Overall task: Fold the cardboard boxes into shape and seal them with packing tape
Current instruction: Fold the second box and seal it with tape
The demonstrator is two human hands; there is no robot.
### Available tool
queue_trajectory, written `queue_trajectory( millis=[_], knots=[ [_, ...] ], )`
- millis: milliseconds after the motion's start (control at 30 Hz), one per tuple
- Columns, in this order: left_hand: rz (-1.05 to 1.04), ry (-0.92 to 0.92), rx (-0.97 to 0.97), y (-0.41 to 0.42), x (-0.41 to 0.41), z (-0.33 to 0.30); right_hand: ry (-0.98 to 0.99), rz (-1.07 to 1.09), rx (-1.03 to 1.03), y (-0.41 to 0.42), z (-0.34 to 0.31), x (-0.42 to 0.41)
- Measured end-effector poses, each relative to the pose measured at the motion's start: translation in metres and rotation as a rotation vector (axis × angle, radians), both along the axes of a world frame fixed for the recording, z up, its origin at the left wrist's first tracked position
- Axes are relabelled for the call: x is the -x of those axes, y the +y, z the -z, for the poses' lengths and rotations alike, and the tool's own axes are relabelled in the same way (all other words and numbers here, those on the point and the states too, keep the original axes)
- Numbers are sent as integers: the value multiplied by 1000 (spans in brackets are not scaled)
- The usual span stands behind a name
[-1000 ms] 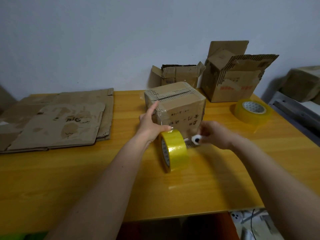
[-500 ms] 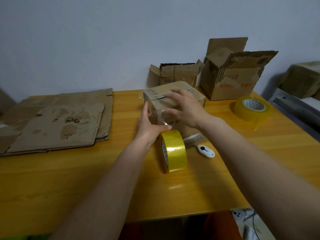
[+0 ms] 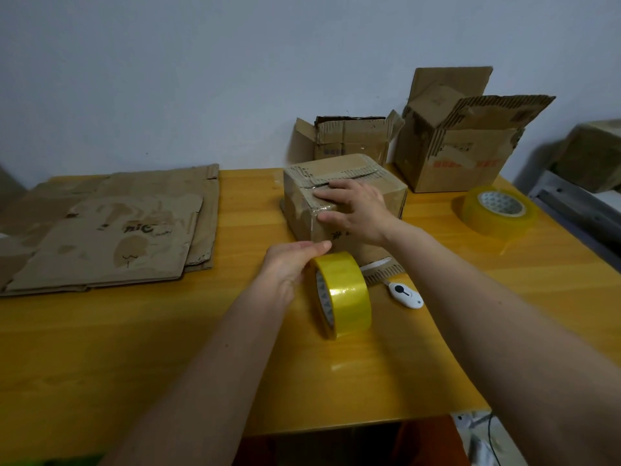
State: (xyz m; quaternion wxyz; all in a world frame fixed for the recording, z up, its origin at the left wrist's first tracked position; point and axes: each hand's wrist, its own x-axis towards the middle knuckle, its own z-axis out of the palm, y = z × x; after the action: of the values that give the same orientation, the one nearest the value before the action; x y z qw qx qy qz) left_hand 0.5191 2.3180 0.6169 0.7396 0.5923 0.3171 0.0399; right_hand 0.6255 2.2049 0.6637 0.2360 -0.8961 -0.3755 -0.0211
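A: Head view: the right hand [image 3: 356, 210] lies flat, fingers straight, on the near top edge of the closed box [image 3: 342, 193] at mid-bench [image 3: 168, 348]. How should the person seal it well?

B: Press the clear tape down firmly along the seam and over the corner. The left hand [image 3: 289, 267] touches the upright yellow tape roll [image 3: 342, 294] just in front, fingers extended; whether it pinches a loose tape end is unclear.

Handwritten "nie" on flattened cardboard [image 3: 111, 237]; red print on open box [image 3: 467, 163] illegible
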Motion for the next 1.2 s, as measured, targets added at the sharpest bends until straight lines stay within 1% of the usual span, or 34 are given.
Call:
queue_trajectory(
  millis=[100, 233, 300, 400, 467, 500, 533, 567, 633, 667, 700, 733, 800, 900, 967, 1033, 1133, 1200],
  knots=[
    [37, -52, 15, -2, 6, -1, 4, 5, -5, 0, 0, 2],
    [47, -170, -23, -7, 15, -4, 20, 11, -8, 0, -2, 4],
    [56, -208, -43, -9, 21, -4, 60, 18, -56, -1, -5, 6],
    [44, -248, -88, -13, 30, -6, 128, 54, -277, -4, -10, 17],
    [14, -267, -104, -14, 34, -7, 62, 69, -444, -9, -10, 31],
    [3, -275, -107, -15, 36, -7, 65, 70, -525, -14, -9, 38],
    [-3, -285, -108, -16, 38, -7, 129, 62, -594, -19, -7, 45],
    [-7, -301, -102, -16, 40, -8, 248, 45, -626, -25, -5, 53],
    [-14, -339, -86, -19, 43, -8, 532, 24, -548, -38, 6, 65],
    [-14, -359, -82, -20, 45, -9, 628, 31, -491, -43, 12, 69],
    [-11, -376, -84, -22, 47, -9, 694, 40, -482, -46, 18, 72],
    [-8, -393, -93, -24, 48, -9, 732, 43, -515, -47, 21, 75],
    [-12, -425, -128, -26, 50, -10, 756, 35, -578, -48, 21, 79],
    [-21, -453, -182, -28, 54, -13, 776, 18, -567, -49, 17, 82],
    [-8, -468, -230, -29, 57, -14, 799, 23, -621, -50, 14, 85],
    [-20, -493, -306, -29, 59, -15, 837, 30, -709, -50, 15, 89],
    [-104, -493, -476, -30, 61, -15, 870, 43, -817, -46, 18, 99],
    [-137, -465, -516, -31, 63, -15, 855, 75, -867, -43, 20, 104]
  ],
)
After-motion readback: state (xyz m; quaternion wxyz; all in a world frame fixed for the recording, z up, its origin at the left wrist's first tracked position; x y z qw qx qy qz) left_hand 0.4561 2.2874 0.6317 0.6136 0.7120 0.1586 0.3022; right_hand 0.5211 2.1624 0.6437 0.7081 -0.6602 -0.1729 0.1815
